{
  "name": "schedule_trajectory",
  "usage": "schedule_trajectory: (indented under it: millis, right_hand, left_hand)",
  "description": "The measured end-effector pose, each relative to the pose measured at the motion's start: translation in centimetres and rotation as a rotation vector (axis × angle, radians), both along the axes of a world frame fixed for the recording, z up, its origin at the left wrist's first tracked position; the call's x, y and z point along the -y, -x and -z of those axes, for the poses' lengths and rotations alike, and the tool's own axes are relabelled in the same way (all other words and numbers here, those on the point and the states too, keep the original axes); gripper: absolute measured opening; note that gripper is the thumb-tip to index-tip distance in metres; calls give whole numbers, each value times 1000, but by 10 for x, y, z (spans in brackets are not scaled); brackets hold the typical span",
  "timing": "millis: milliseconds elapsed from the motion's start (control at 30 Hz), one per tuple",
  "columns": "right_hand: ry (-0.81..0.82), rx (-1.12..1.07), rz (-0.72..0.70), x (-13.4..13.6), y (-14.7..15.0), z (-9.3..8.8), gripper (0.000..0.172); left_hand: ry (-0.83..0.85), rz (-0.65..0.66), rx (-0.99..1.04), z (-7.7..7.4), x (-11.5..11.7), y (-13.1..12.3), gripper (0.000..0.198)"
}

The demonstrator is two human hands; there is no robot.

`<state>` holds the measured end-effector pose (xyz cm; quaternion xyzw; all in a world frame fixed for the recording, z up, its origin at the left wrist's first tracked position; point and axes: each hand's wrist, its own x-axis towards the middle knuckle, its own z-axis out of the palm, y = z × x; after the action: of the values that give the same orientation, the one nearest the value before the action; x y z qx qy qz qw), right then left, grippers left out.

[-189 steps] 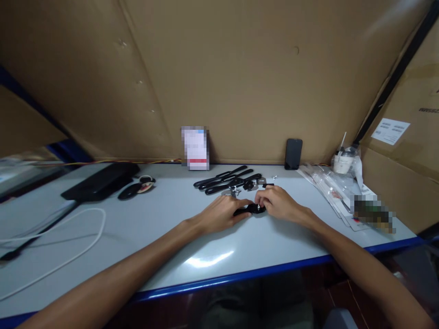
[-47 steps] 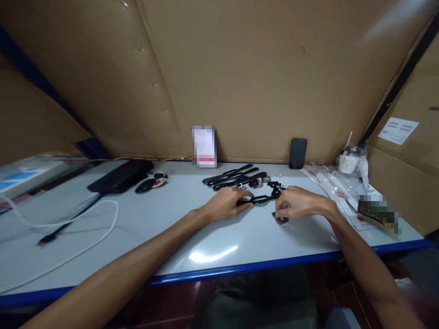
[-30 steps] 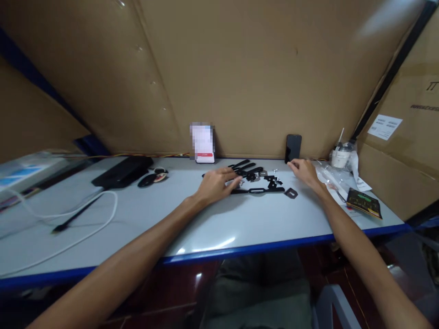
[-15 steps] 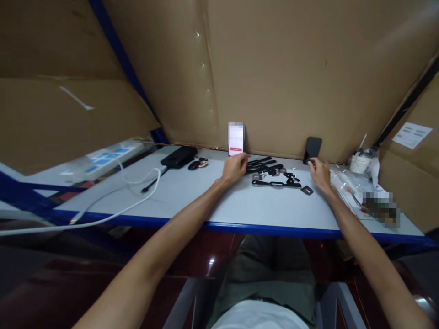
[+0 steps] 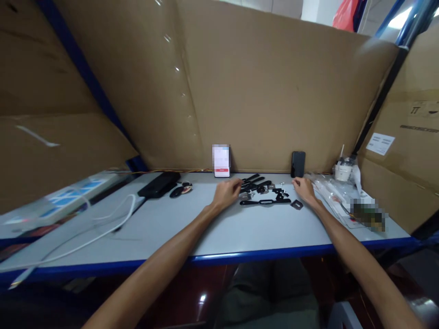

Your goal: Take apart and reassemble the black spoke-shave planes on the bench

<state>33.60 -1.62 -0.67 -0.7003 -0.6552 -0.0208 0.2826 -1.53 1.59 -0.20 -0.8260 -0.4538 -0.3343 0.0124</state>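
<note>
My left hand (image 5: 227, 193) rests on the table with its fingers curled in, at the left end of a cluster of long black strips (image 5: 252, 183). Whatever its fingers may hold is hidden. My right hand (image 5: 305, 188) lies to the right of the cluster, just in front of a dark phone (image 5: 298, 164) that leans upright; its fingers are also closed, and their contents cannot be made out. Between the hands are a black slotted bar (image 5: 265, 202), several small black pieces (image 5: 280, 194) and a dark flat plate with a slot (image 5: 297, 204).
A phone with a lit screen (image 5: 222, 161) leans against the cardboard wall (image 5: 247, 100). To the left lie a black box (image 5: 159, 184), a white cable (image 5: 116, 225) and a power strip (image 5: 73, 196). Plastic bags (image 5: 325, 187) and a white cup (image 5: 342, 172) stand right. The table has a blue edge (image 5: 240, 257).
The head view has tilted up, so the table sits lower and more of the cardboard top shows. Both hands stay about where they were beside the black parts.
</note>
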Motion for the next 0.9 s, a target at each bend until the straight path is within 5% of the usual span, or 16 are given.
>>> schedule_trajectory:
  millis: [700, 900]
  right_hand:
    - [-57, -70, -115, -2, -4, -5, 41]
    - [-37, -62, -96, 0, 1, -7, 43]
  left_hand:
    - [66, 132, -51, -4, 12, -16, 25]
    - [67, 140, -50, 3, 7, -11, 51]
